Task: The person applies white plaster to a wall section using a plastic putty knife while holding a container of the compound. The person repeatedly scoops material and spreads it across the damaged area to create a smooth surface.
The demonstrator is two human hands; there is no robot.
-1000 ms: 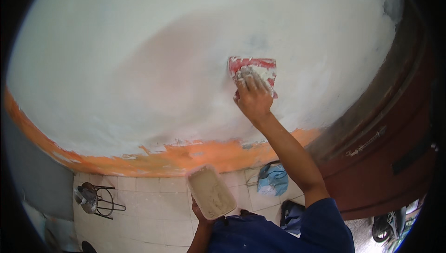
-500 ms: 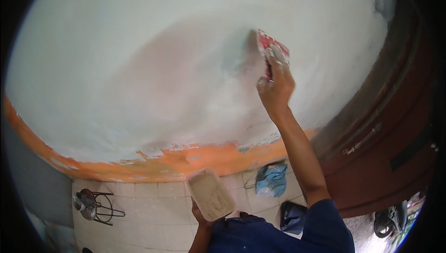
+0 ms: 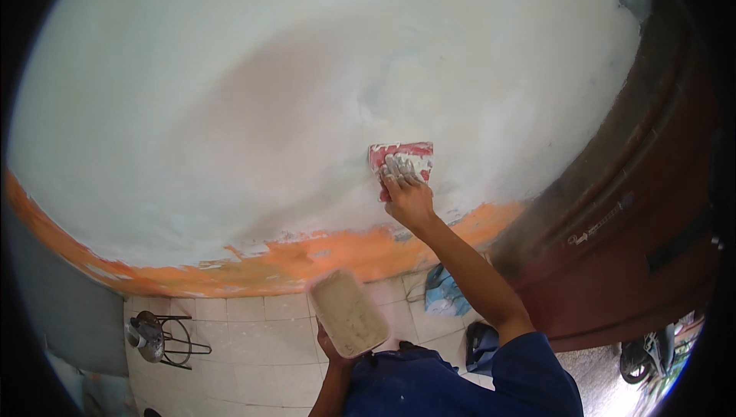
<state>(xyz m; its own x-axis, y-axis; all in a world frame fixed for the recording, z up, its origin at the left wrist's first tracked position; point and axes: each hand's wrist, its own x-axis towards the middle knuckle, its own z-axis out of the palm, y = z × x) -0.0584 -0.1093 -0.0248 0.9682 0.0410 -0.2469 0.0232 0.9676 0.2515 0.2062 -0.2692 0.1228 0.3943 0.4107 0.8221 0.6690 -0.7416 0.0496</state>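
Note:
Against the white-coated wall (image 3: 192,64), a little right of the middle, my right hand (image 3: 408,199) grips a red scraper (image 3: 411,149) smeared with white paste. Its fingers are coated with the same paste and lie pressed on the blade. Below, my left hand (image 3: 327,343) holds a rectangular plastic tub (image 3: 349,313) of beige paste from its left side, partly hidden beneath it. Along the wall's foot runs a ragged band of orange paint (image 3: 337,256).
A dark red door (image 3: 613,279) with a bolt curves along the right, a motorbike (image 3: 644,356) beyond it. On the tiled floor (image 3: 253,348) stand a round stool (image 3: 157,336) with a metal can on it, a blue bag (image 3: 445,290) and a dark bag (image 3: 479,344).
My right hand with the scraper went up and right half a second ago, and is now lower and further left, nearer the orange band. My left hand and tub stay about where they were.

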